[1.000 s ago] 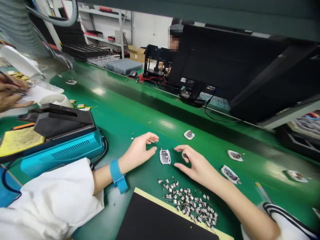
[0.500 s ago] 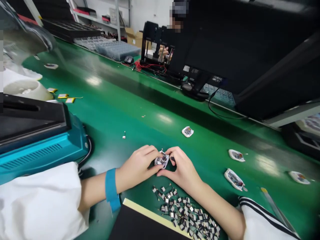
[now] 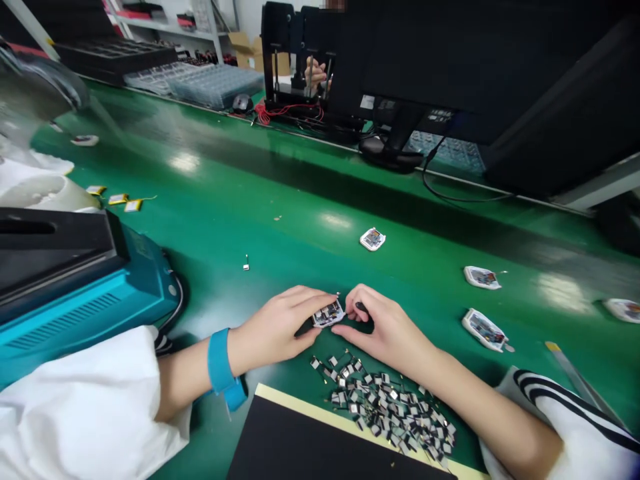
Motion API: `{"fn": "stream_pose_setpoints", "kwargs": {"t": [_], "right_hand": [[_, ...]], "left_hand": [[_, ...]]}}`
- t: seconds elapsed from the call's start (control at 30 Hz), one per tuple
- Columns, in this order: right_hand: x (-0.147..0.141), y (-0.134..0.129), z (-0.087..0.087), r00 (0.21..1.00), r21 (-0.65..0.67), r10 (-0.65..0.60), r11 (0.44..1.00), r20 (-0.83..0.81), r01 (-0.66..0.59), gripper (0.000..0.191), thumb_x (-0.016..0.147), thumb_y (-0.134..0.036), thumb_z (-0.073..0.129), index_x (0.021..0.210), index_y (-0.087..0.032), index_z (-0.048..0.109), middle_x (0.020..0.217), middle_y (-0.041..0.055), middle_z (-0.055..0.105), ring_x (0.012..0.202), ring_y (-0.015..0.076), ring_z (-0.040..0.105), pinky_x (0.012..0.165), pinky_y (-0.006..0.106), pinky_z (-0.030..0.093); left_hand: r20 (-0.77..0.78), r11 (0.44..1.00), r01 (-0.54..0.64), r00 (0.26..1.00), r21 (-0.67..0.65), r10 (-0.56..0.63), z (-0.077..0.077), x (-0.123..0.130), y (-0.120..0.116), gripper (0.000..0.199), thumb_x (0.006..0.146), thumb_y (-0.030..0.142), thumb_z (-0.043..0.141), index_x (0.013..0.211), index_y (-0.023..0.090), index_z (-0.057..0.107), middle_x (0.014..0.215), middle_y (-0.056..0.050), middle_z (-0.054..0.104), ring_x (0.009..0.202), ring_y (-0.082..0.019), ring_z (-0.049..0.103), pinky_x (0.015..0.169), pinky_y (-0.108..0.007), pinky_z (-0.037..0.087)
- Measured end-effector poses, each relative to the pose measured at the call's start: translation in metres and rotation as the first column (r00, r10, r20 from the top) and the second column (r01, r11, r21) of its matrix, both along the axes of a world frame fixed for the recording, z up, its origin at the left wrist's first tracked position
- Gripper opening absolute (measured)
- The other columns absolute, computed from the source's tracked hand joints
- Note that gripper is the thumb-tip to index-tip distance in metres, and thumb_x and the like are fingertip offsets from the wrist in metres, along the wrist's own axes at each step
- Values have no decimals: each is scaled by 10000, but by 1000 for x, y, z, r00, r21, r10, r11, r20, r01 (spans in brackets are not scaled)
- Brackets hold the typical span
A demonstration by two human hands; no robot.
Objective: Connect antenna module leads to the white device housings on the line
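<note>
A small white-rimmed circuit module (image 3: pixel 329 314) sits between my hands just above the green bench mat (image 3: pixel 235 200). My left hand (image 3: pixel 280 325) grips its left side, and my right hand (image 3: pixel 387 322) pinches its right side. A small dark object (image 3: pixel 361 307) shows at my right fingertips. Below my hands lies a loose heap of small metal parts (image 3: pixel 383 407). Similar modules lie apart on the mat, including one (image 3: pixel 373 239) ahead and two (image 3: pixel 483 277) (image 3: pixel 485 329) to the right.
A teal machine with a black top (image 3: pixel 85 300) stands left of my left arm, which wears a blue wrist strap (image 3: pixel 220 369). A black pad with a cream edge (image 3: pixel 340 440) lies at the near edge. A monitor (image 3: pixel 450 60), a black jig (image 3: pixel 295 60) and grey trays (image 3: pixel 215 85) stand along the back.
The module that lay flat on the mat is now held between my closed-in hands. The view has tilted and shifted, so the bench items sit lower and further left than before.
</note>
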State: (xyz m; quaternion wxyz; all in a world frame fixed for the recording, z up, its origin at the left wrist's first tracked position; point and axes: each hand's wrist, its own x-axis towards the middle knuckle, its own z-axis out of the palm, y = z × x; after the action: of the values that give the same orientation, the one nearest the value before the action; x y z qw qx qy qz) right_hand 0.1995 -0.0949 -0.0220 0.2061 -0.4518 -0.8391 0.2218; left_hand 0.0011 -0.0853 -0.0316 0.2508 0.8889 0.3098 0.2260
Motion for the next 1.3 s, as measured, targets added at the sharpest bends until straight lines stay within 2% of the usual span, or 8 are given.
{"fn": "stream_pose_setpoints", "kwargs": {"t": [0.17,0.33,0.5,0.63,0.77,0.97,1.17,1.3], "right_hand": [[-6,7,-2,984,10,102,995,-147,-101,292,757,-217,517,607,-190,267,938,51,530,976,162,505,752,257,425],[0,15,7,996,165,-85,983,-8,85,289,855,-281,360,587,-174,383,671,22,497,605,107,489,552,233,384],[4,14,8,984,156,-80,986,160,55,211,864,-210,340,849,-172,548,792,33,567,708,124,551,646,244,440],[-3,7,1,963,273,-57,962,263,-18,169,823,-221,435,862,-173,592,818,42,553,670,127,552,616,248,463],[-12,1,-1,919,495,-117,864,378,-93,131,795,-204,472,789,-152,592,731,38,552,629,156,531,572,284,453],[-18,4,4,943,448,-162,894,290,15,69,768,-175,492,782,-136,548,722,24,554,650,136,527,606,247,425],[-17,6,7,936,679,-166,728,311,-97,142,791,-175,469,707,-146,580,684,34,557,602,130,466,580,254,350],[-15,8,7,945,674,-131,729,301,-114,169,805,-178,463,699,-146,590,664,28,552,604,122,451,580,251,335]], "left_hand": [[6,967,-202,979,-156,205,1,2,-5,530,666,328,657,1108,186,403,911,-22,485,722,-123,522,664,-262,489],[75,967,-231,968,-107,239,6,-3,4,563,697,164,594,1191,202,326,1022,-44,487,871,-150,505,768,-296,466],[1,998,-30,1000,-52,30,1,1,22,690,713,176,576,1288,193,194,1271,-81,406,1212,-220,309,1027,-415,256],[-12,998,-32,999,-54,31,-5,8,25,624,738,259,587,1264,208,255,1116,-58,545,1079,-206,465,976,-417,326],[116,993,-89,988,-83,98,-8,10,21,603,687,193,637,1207,194,331,1045,-57,568,946,-169,548,844,-317,458],[246,990,-97,962,-103,119,-9,10,16,554,667,125,635,1161,165,386,1009,-59,561,878,-127,570,797,-251,495],[317,970,-90,935,-227,161,-5,10,16,566,637,119,653,1141,154,400,977,-52,583,822,-110,587,779,-237,511],[333,949,-58,928,-310,165,-3,11,15,555,626,135,656,1122,156,409,969,-52,593,805,-114,596,769,-245,517]]}}
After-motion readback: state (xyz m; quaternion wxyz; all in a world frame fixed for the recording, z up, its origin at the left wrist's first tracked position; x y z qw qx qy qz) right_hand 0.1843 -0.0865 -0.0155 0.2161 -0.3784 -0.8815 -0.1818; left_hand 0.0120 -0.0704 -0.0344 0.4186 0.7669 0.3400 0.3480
